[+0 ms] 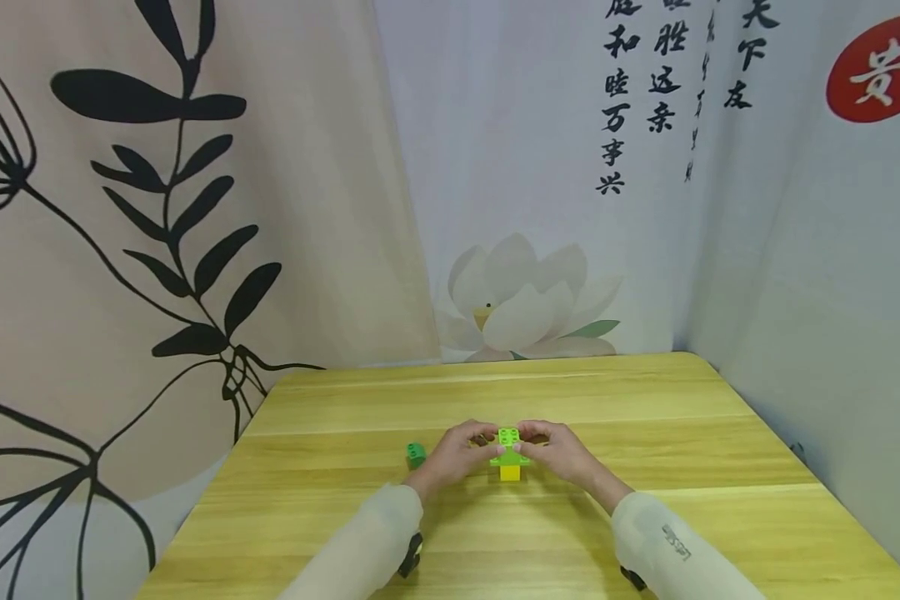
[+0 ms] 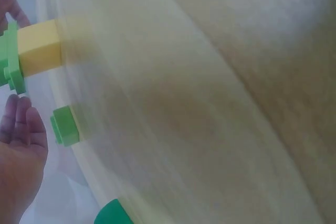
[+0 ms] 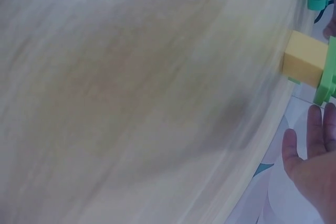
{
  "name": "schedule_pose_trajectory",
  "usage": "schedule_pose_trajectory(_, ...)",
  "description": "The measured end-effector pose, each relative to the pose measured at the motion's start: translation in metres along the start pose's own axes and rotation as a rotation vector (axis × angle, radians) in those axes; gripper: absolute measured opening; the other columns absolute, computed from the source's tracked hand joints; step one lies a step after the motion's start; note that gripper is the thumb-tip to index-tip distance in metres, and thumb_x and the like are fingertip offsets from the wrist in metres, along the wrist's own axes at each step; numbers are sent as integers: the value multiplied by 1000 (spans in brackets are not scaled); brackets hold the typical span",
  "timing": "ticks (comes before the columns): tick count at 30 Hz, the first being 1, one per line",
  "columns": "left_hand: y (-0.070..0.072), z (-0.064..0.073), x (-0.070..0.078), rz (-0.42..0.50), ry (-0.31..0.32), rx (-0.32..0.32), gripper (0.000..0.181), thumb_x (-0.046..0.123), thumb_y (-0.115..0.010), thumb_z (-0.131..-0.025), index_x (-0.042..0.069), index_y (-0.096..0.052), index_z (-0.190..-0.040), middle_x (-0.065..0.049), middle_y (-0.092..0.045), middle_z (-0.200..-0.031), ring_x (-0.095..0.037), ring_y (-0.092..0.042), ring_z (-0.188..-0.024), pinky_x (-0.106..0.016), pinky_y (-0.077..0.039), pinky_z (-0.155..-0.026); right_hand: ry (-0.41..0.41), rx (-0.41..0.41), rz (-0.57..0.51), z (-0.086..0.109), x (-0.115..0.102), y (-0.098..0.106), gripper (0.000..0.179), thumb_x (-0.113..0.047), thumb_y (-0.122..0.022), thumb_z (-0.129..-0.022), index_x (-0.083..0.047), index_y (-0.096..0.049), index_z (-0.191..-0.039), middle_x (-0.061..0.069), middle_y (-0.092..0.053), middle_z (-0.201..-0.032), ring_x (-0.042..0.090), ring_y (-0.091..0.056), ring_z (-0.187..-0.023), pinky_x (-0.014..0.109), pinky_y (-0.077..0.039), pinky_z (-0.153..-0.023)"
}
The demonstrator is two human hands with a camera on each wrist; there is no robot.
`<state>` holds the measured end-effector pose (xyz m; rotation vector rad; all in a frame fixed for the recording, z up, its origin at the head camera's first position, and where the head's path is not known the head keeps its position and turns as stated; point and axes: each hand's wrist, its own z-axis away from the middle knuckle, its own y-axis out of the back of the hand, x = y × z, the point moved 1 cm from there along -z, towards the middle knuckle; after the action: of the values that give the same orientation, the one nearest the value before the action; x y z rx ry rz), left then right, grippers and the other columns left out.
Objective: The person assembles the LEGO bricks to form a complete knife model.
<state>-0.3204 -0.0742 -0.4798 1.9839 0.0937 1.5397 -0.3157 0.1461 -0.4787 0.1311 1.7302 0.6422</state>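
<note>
A left hand (image 1: 457, 456) and right hand (image 1: 564, 454), fingers curled, pinch light-green bricks (image 1: 508, 437) atop a yellow brick (image 1: 510, 473), apparently for even steadiness.

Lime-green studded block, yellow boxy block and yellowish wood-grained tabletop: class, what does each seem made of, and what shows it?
Lime-green studded block: probably smooth moulded plastic; neat round studs. Yellow boxy block: likely smooth, matte plastic; even colour, crisp edges. Yellowish wood-grained tabletop: wood or printed laminate, perhaps satin; streaked grain leaves it open.
</note>
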Motion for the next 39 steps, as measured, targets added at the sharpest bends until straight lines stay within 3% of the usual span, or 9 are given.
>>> schedule_pose_trajectory(12,-2,1,-6,10,-33,9,26,33,-66,-97,21,-70,-120,3,-62,-108,-17,-56,-100,-37,-48,-86,-1,8,-25,2,-1,-3,32,-28,-68,-96,-11,-67,-122,3,-66,-112,24,-59,-105,40,-54,-83)
schedule_pose_trajectory(22,-4,3,-7,2,-20,15,29,34,-64,-98,20,-68,-124,5,-60,-106,-17,-54,-99,-36,-48,-84,-24,14,-67,4,-1,0,36,-28,-71,-94,-9,-67,-124,6,-62,-121,25,-58,-107,42,-53,-84)
schedule_pose_trajectory(28,-5,4,-4,1,-35,14,31,34,-63,-98,20,-66,-126,4,-60,-105,-17,-54,-100,-35,-48,-82,-23,21,-36,4,1,0,36,-30,-69,-95,-10,-66,-125,4,-63,-119,23,-59,-107,40,-53,-84)
schedule_pose_trajectory(34,-4,4,-2,-8,-29,25,34,35,-64,-98,17,-66,-127,3,-60,-106,-17,-54,-101,-37,-48,-85,25,36,24,5,0,-3,35,-27,-67,-97,-10,-65,-127,1,-65,-117,20,-59,-107,48,-46,-94)
schedule_pose_trajectory(39,-4,4,-3,-4,-16,18,37,36,-63,-98,15,-64,-129,4,-59,-107,-17,-54,-102,-38,-48,-85,20,52,35,6,-2,-5,33,-23,-67,-96,-10,-65,-127,-1,-65,-115,18,-59,-105,51,-44,-95)
